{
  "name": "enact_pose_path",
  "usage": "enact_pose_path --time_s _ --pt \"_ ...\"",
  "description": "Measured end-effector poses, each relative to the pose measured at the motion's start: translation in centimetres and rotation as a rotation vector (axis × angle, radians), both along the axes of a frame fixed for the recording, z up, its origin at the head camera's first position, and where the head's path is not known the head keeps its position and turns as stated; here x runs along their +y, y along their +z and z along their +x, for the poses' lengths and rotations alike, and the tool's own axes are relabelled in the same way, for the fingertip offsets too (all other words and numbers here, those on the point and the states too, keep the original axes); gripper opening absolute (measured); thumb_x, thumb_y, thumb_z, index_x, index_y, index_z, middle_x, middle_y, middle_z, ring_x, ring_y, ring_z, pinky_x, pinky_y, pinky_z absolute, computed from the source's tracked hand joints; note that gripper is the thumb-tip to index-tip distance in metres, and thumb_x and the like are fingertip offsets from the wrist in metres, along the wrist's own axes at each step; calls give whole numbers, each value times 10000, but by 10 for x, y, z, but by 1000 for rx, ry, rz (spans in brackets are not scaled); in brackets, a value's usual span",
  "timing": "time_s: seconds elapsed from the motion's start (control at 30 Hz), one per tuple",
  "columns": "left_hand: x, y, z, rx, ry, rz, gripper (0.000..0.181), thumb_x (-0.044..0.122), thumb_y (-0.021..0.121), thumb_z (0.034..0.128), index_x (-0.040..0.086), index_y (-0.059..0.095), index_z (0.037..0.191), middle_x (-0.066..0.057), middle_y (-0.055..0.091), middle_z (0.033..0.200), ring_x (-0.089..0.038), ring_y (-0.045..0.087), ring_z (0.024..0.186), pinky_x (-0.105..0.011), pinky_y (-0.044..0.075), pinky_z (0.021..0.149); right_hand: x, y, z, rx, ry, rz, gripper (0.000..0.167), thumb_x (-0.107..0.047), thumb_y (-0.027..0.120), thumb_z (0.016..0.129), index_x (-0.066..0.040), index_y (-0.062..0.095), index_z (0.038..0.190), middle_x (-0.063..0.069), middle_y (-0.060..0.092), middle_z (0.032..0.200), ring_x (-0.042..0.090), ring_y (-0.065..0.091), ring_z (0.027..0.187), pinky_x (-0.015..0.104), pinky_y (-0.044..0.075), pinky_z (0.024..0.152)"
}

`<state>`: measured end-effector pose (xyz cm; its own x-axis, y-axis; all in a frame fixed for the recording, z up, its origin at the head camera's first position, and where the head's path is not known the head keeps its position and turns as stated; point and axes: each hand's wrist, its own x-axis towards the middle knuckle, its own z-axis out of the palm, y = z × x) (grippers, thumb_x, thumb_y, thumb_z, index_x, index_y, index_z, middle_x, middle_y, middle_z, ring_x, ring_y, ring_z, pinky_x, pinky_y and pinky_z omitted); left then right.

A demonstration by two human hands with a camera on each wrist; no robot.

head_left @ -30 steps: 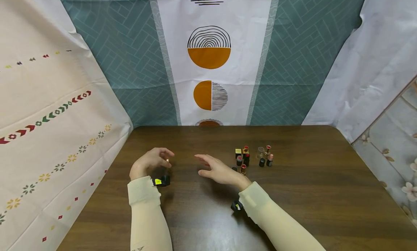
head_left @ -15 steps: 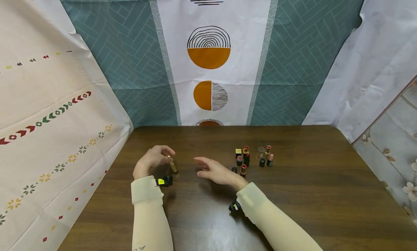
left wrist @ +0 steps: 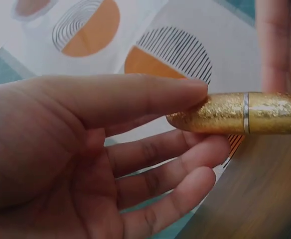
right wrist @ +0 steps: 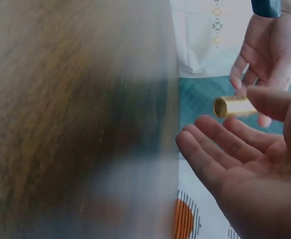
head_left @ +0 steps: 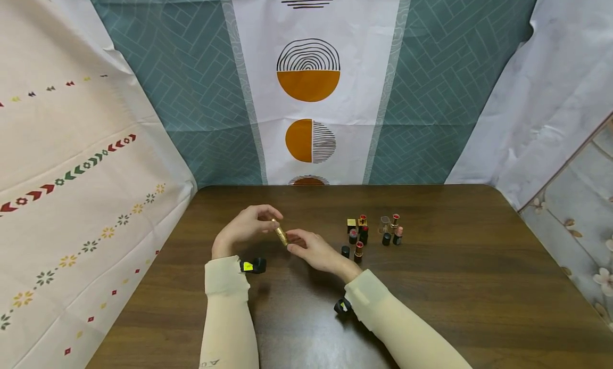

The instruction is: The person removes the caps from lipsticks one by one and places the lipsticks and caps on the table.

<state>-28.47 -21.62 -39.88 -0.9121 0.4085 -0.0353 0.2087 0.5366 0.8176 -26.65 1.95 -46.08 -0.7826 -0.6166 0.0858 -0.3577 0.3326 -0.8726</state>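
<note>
My left hand (head_left: 246,225) pinches one end of a gold lipstick tube (head_left: 280,235) between thumb and fingers, holding it tilted above the table. In the left wrist view the lipstick tube (left wrist: 220,113) has a textured gold surface with a silver band round it. My right hand (head_left: 318,251) is at the tube's other end, thumb and fingers apart and loosely bent. In the right wrist view the tube's flat end (right wrist: 220,107) shows between that thumb and the fingers; whether they touch it I cannot tell.
To the right stand several uncapped lipsticks, among them a red one (head_left: 358,251) and a pink one (head_left: 398,235). Black caps (head_left: 345,251), a gold cap (head_left: 351,225) and a clear cap (head_left: 384,224) stand among them. A patterned cloth (head_left: 306,92) hangs behind the brown table (head_left: 455,284).
My left hand has carried the gold lipstick tube rightward and a little away from me, from the left side up to my right hand. The right hand has shifted only slightly.
</note>
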Motion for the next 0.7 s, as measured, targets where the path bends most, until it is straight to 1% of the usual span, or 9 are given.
enact_pose_path --time_s 0.07,0.1,0.2,0.23,0.33,0.43,0.53,0.6,0.7 --pt "4 2 0 11 -15 8 194 97 683 1004 44 696 1189 -124 721 1038 -243 689 881 -500 559 878 -1 1 -1 3 -50 -26 360 -167 566 1091 -3 586 1410 153 694 1287 334 660 1192 468 550 980" --pt "6 2 -1 20 -21 7 193 103 684 1004 46 697 1188 -117 723 1045 -235 689 877 -475 562 864 -1 2 -1 -1 -73 -40 339 -159 577 1085 -3 607 1384 148 712 1243 341 676 1154 464 568 944" --pt "11 2 -2 38 -33 19 198 112 683 1006 36 694 1189 -120 727 1062 -251 692 892 -461 561 854 -3 4 -1 -29 -129 -103 286 -114 604 1065 20 645 1314 163 738 1130 382 703 1057 475 600 850" --pt "13 3 -2 44 -34 19 205 114 681 1006 34 692 1194 -117 729 1064 -259 691 896 -477 556 860 -3 4 -2 -39 -143 -122 277 -102 613 1059 29 651 1299 168 740 1108 389 708 1033 481 605 830" --pt "19 4 -3 62 -21 20 207 123 679 1006 47 695 1198 -103 737 1051 -260 680 901 -484 539 855 -4 5 -2 -53 -177 -156 268 -99 641 1043 41 659 1270 168 740 1061 372 716 988 491 610 802" --pt "25 5 -4 85 7 24 208 124 680 1004 78 703 1206 -79 743 1034 -246 670 901 -457 516 852 -5 4 -3 -55 -205 -190 277 -116 650 1042 60 646 1257 178 742 1026 368 720 945 489 614 779" --pt "31 2 -8 110 35 71 220 128 699 1000 85 706 1216 -76 743 1037 -277 674 927 -411 500 855 -4 4 -5 -51 -234 -234 283 -131 648 1047 74 634 1241 205 743 996 420 717 904 497 615 766" --pt "35 1 -10 113 50 126 240 143 719 996 79 705 1227 -88 741 1054 -308 674 961 -425 509 883 -4 6 -6 -52 -256 -264 274 -127 648 1046 78 632 1227 226 744 987 457 714 900 514 612 777" --pt "42 0 -12 107 61 205 264 170 735 992 79 710 1239 -96 736 1099 -318 673 1003 -439 531 914 -1 10 -7 -60 -300 -290 244 -124 666 1034 57 650 1198 209 747 991 450 722 925 522 605 822"
